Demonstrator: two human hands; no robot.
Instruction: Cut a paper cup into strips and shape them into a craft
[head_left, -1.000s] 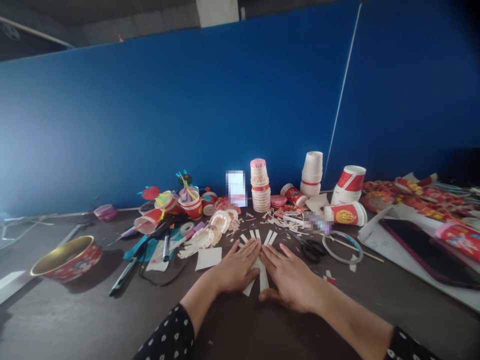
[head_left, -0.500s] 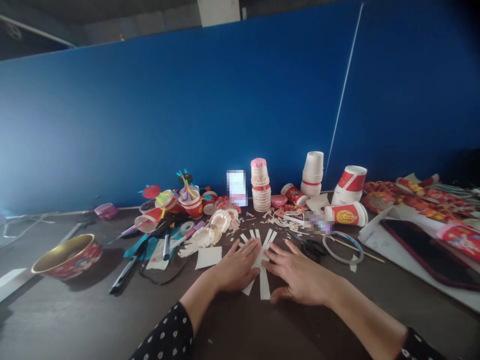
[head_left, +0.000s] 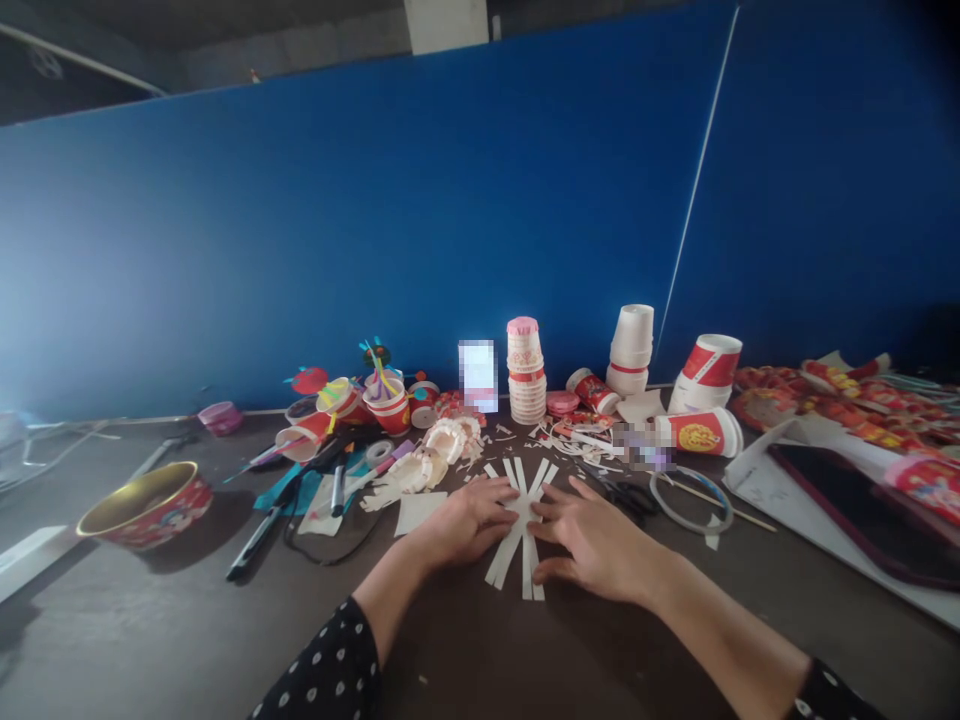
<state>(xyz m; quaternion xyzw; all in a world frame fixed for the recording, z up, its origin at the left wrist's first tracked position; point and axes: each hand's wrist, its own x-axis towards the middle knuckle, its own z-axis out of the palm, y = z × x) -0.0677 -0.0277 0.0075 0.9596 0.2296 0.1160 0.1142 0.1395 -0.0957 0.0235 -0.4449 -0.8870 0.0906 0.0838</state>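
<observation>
White paper strips fan out from a common middle on the dark table in front of me. My left hand rests at their left side, its fingertips touching the strips near the middle. From the right, my right hand lies palm down with its fingers spread over the strips' right side. Neither hand grips anything. Just left of my left hand lies a square of white paper. Beyond my right hand is a pair of dark scissors.
Stacked paper cups stand at the back, with paper scraps around them. A gold-lined bowl, a black pen and a marker lie left. On the right are a tape ring, a fallen red cup and a dark phone.
My left hand has drawn back to the left, and its fingers are more bent. More of the strips' middle and lower ends shows. My right hand has shifted slightly.
</observation>
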